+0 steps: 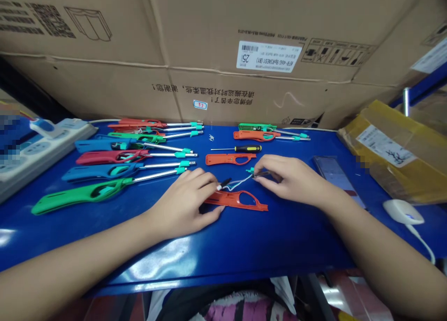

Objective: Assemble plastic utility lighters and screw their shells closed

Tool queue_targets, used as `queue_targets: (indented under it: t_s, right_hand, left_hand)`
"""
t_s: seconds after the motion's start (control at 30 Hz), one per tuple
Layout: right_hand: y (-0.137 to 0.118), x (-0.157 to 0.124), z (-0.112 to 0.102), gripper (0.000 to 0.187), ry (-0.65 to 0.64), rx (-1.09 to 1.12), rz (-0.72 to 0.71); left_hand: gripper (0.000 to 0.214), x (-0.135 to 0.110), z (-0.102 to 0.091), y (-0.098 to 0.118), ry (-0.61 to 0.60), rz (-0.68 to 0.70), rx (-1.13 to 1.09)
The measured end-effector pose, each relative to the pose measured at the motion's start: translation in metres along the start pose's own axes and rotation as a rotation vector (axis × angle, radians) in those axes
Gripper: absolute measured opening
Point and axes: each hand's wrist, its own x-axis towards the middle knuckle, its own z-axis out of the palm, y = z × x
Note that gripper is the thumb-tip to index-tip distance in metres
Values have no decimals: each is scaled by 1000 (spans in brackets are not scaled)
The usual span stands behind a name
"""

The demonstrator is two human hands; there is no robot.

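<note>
1. One shell (228,200) lies with its end at the left hand (190,197), whose grip cannot be told.
2. Right hand (288,179) clamps wires (240,182) between fingertips.
3. Screwdriver (247,148) lies beyond both hands.

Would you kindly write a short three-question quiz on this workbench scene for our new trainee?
1. True or false: the phone lies to the right of the screwdriver.
2. What colour is the casing piece partly covered by the left hand?
A) Green
B) Blue
C) Orange
3. Fill in the missing word: thin white ____ show between the left hand and the right hand.

Key:
1. True.
2. C, orange.
3. Wires.
</note>
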Motion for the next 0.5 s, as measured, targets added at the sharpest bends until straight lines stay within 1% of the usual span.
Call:
queue_targets:
  t_s: [0.07, 0.13, 0.23, 0.33, 0.4, 0.5]
  right_hand:
    - [-1, 0, 0, 9, -28, -83, -7]
    - [-3, -1, -1, 12, -65, -113, -11]
    - [-2, -2, -4, 14, -111, -74, -27]
    - [3, -2, -6, 14, -163, -22, -33]
    - [8, -1, -6, 14, -172, -6, -18]
    - [14, 0, -5, 14, -128, -7, 15]
  left_hand:
    - [30, 1, 1, -1, -16, 2, 10]
    - [28, 2, 1, -2, -19, -5, 8]
    - [28, 2, 1, -6, 2, -13, 10]
    - [31, 0, -2, -12, 19, -2, 18]
    - [34, 0, -5, -16, 30, 12, 26]
    - [34, 0, -14, -21, 32, 11, 37]
